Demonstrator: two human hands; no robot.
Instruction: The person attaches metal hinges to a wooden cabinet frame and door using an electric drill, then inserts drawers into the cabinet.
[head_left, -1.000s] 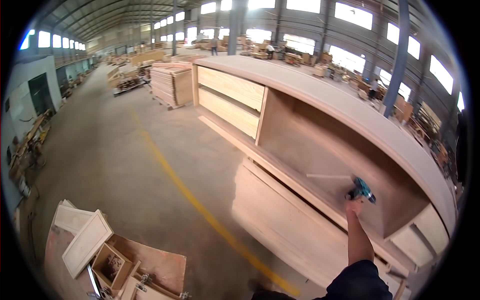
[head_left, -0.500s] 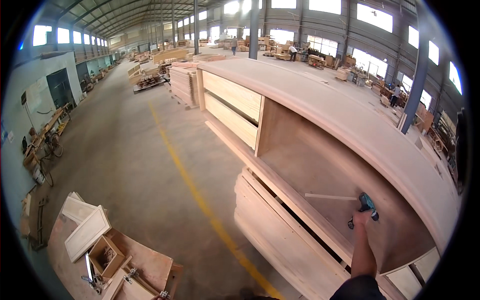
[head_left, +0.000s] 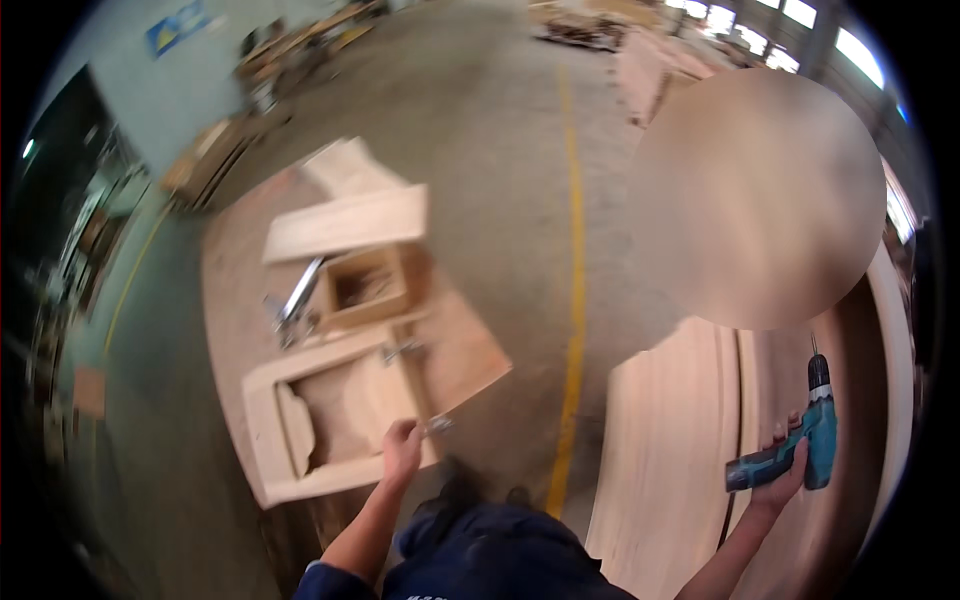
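Note:
My right hand point(head_left: 782, 482) is wrapped round the handle of a teal and black cordless drill point(head_left: 821, 440), its bit pointing away from me. It hovers by the long wooden cabinet on my right. My left hand point(head_left: 402, 446), curled closed and slightly blurred, is at the right edge of a pale wooden door frame point(head_left: 262, 440) with a curved cut-out piece inside. Whatever its fingers hold is hidden. Metal hinges point(head_left: 404, 350) sit along that edge. Both lie on a low worktable point(head_left: 228, 290).
Also on the worktable are a small wooden box point(head_left: 365, 318) with small pieces inside, a silver metal tool point(head_left: 300, 290) and a pale panel point(head_left: 345, 224). Stacked long boards point(head_left: 665, 430) stand to my right. A yellow line point(head_left: 575, 260) crosses the floor. A round blur hides part of the cabinet.
My view has swung left and down toward the worktable. The drill has come out of the cabinet's open compartment in my right hand. My left hand now shows fully at the door frame.

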